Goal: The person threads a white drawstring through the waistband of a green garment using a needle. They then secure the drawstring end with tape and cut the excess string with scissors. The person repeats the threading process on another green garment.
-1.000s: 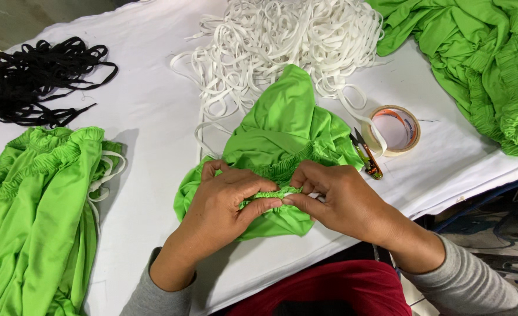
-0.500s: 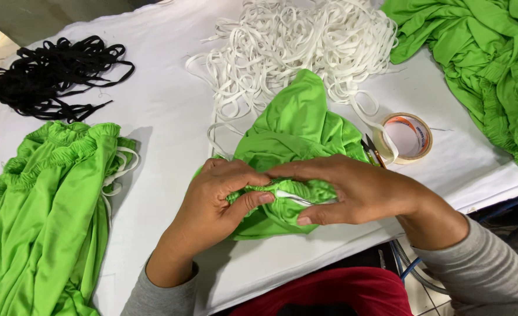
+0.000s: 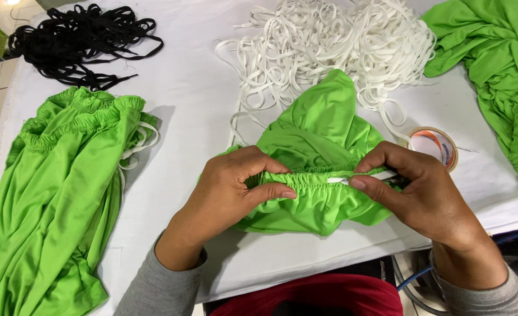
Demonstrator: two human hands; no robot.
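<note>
Since the hands met at the middle of the gathered band a second ago, they have drawn apart along it and a white strip now shows, so cord is feeding through. Left to right: one black cord tangle [image 3: 78, 41], one green pile [image 3: 54, 187], the left hand [image 3: 230, 193] clenched on the green garment [image 3: 317, 169] mid-bench, one white cord heap [image 3: 329, 47], right hand [image 3: 422, 193] pinching the white cord end [image 3: 364, 177], one tape roll [image 3: 437, 146], another green pile [image 3: 498, 70].

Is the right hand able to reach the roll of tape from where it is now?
Probably yes: the roll of tape lies just beyond the right hand with nothing between, but that hand is pinching a white strip.
</note>
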